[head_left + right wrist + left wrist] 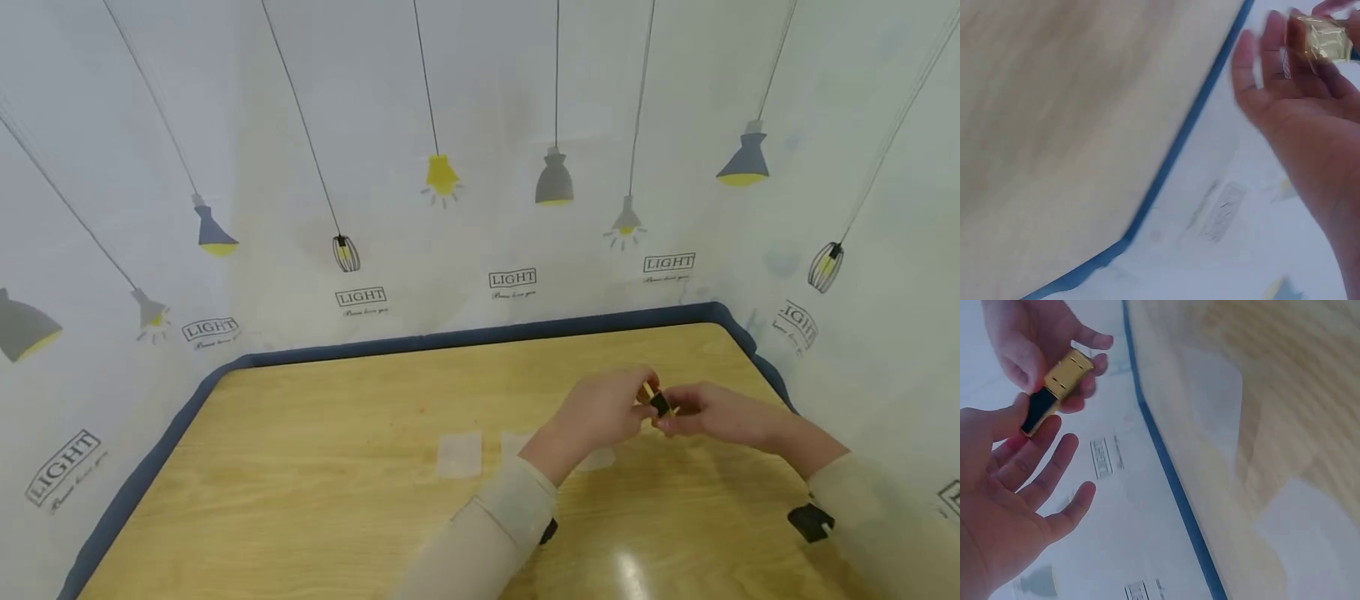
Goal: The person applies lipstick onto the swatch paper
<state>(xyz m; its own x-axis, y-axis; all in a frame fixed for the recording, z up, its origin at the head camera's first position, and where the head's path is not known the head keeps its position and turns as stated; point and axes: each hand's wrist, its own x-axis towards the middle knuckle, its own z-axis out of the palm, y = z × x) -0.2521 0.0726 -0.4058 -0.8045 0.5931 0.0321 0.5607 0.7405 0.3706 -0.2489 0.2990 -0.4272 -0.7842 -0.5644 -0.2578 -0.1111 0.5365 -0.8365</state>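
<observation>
A small rectangular gold-and-black block is held up between both hands over the right side of the table. My left hand pinches its black end between thumb and forefinger; in the left wrist view the other fingers of that left hand spread loosely. My right hand holds the gold end, its thumb at one side and fingers curled behind. Two slots mark the gold face in the left wrist view. In the right wrist view, the shiny gold end is blurred at the fingers of my right hand.
On the wooden table lies a white square sheet; further pale sheets are partly hidden by the left arm. Dark blue edging runs between the table and the lamp-patterned wall. A black object shows beside the right sleeve.
</observation>
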